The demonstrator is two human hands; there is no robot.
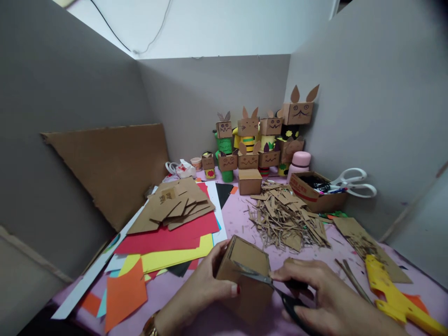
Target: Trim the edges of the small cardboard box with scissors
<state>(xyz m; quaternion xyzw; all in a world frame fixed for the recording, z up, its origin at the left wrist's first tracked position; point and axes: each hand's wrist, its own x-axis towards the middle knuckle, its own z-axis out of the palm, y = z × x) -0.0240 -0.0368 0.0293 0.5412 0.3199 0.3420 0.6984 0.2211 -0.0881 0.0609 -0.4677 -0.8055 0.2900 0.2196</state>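
In the head view, a small brown cardboard box (pixel 245 298) is tilted near the table's front edge. My left hand (pixel 213 280) grips its left side, thumb on the front face and fingers behind. My right hand (pixel 315 284) is closed around the black handles of a pair of scissors (pixel 254 275). Their blades lie across the upper front edge of the box, slightly parted. I cannot tell whether they are cutting into the cardboard. Just beyond the box is a heap of thin cardboard strips (pixel 285 217).
Coloured paper sheets (pixel 168 238) and cardboard pieces (pixel 178 200) lie at left. Box-headed animal figures (pixel 248 161) stand at the back beside a plain box (pixel 249 182). A yellow glue gun (pixel 388 289) lies at right, below a tool box (pixel 322 200) with white scissors (pixel 357 182). Grey partitions enclose the table.
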